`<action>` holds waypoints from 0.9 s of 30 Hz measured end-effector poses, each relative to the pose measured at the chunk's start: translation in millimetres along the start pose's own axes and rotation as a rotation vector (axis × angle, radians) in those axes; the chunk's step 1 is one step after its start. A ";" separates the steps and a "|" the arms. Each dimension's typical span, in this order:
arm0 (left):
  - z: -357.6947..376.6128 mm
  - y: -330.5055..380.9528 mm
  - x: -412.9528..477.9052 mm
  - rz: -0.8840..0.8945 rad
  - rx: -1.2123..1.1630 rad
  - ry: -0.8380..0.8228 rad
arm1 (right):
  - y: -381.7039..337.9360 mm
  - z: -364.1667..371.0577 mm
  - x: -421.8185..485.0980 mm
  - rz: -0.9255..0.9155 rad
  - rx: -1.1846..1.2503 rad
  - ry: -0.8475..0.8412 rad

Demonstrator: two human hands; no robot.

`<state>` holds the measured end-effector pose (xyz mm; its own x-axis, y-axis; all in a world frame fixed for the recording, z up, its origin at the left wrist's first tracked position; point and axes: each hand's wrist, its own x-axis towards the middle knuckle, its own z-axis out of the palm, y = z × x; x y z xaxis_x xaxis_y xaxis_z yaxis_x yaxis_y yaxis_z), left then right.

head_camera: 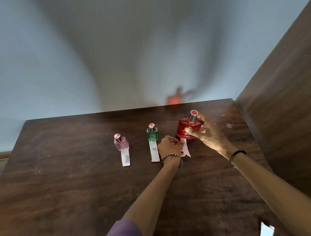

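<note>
My right hand (208, 131) grips a round red perfume bottle (184, 130) with a silver cap, tilted at the far right of the dark wooden table (65, 184). Just below the bottle, my left hand (169, 147) pinches a white paper strip (186, 149). A small green bottle (152, 134) stands upright to the left, its own white strip (154, 153) lying in front of it. Further left a pink bottle (121, 143) stands on the end of a third strip (125, 158) with a grey spot.
A plain pale wall (112, 48) rises behind the table's far edge. A brown wooden panel (283, 94) stands along the right side. A small white object (266, 230) shows at the bottom right corner.
</note>
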<state>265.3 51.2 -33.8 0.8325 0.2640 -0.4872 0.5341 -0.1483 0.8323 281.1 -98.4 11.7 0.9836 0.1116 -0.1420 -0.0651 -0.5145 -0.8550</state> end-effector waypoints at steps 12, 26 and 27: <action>6.8 3.4 6.8 0.017 0.031 0.094 | -7.6 -3.8 11.4 -0.016 -0.049 -0.144; -1.3 5.2 4.3 -0.123 -0.118 0.044 | -0.7 -0.8 7.5 0.030 -0.048 -0.144; -3.1 4.8 0.5 -0.131 -0.134 0.028 | 2.4 0.3 5.8 0.047 -0.030 -0.141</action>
<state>267.8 53.5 -29.1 0.7513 0.2997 -0.5880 0.6120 0.0171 0.7907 286.7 -98.8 8.7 0.9461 0.2038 -0.2515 -0.1032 -0.5467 -0.8310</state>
